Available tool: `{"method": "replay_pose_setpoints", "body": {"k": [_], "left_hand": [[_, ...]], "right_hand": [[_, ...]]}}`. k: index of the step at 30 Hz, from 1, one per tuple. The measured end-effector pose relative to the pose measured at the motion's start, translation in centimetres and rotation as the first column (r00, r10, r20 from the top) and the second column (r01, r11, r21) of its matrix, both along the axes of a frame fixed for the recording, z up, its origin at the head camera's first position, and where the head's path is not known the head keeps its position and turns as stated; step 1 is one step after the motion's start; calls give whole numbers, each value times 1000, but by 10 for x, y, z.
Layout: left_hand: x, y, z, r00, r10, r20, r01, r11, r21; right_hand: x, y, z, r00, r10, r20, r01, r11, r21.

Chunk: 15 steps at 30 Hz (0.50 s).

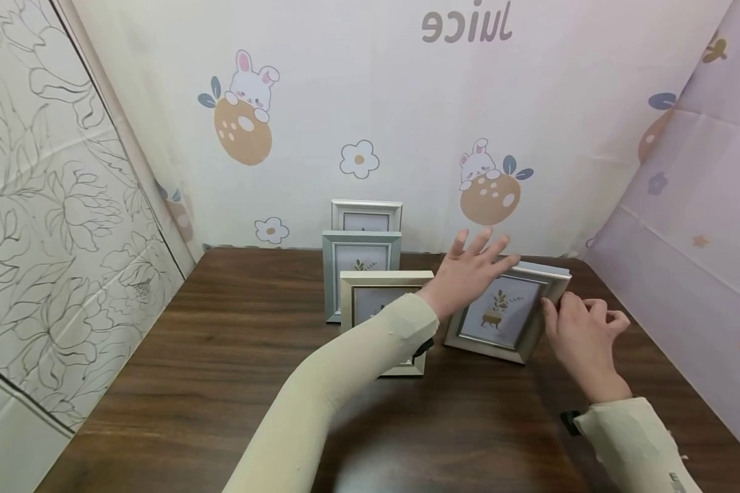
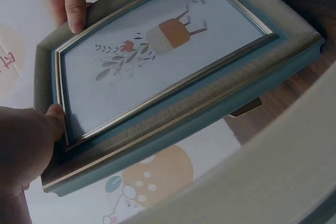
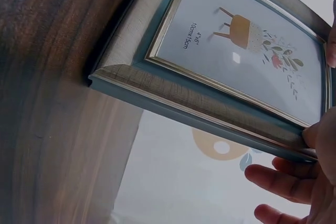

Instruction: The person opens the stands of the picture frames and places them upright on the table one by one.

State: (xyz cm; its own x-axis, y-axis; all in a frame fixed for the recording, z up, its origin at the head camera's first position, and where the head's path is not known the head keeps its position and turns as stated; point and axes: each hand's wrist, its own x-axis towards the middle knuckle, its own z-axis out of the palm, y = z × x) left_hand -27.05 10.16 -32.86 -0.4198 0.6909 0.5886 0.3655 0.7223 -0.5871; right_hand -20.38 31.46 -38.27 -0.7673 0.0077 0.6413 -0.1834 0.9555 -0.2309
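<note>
A beige-and-teal picture frame [image 1: 501,311] with a potted-plant print stands at the right of the table, its lower edge at the tabletop. My left hand [image 1: 465,277] holds it by the upper left corner; in the left wrist view the thumb [image 2: 55,121] lies on its front. At its right side is my right hand [image 1: 586,339], pinching the border. The right wrist view has that thumb [image 3: 311,135] on the front and the other fingers [image 3: 283,182] out beyond the edge. Left of it stands a cream picture frame [image 1: 387,276], partly covered by my left sleeve.
Behind the cream frame, a blue-grey frame [image 1: 330,274] and a white frame [image 1: 366,205] stand in a staggered row. The brown wooden table [image 1: 222,342] meets a printed cloth backdrop [image 1: 407,103] at the back. Another cloth wall [image 1: 672,239] closes the right side.
</note>
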Motion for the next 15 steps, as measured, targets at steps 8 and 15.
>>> {"method": "replay_pose_setpoints", "body": {"k": [8,15], "left_hand": [[-3,5,-5,996,88,32,-88,996,-2],[-8,8,-7,987,131,89,-131,991,-6]], "right_hand": [[-8,2,3,997,-17,77,19,1000,-21],[-15,3,6,989,-23,149,29,999,-39]]}}
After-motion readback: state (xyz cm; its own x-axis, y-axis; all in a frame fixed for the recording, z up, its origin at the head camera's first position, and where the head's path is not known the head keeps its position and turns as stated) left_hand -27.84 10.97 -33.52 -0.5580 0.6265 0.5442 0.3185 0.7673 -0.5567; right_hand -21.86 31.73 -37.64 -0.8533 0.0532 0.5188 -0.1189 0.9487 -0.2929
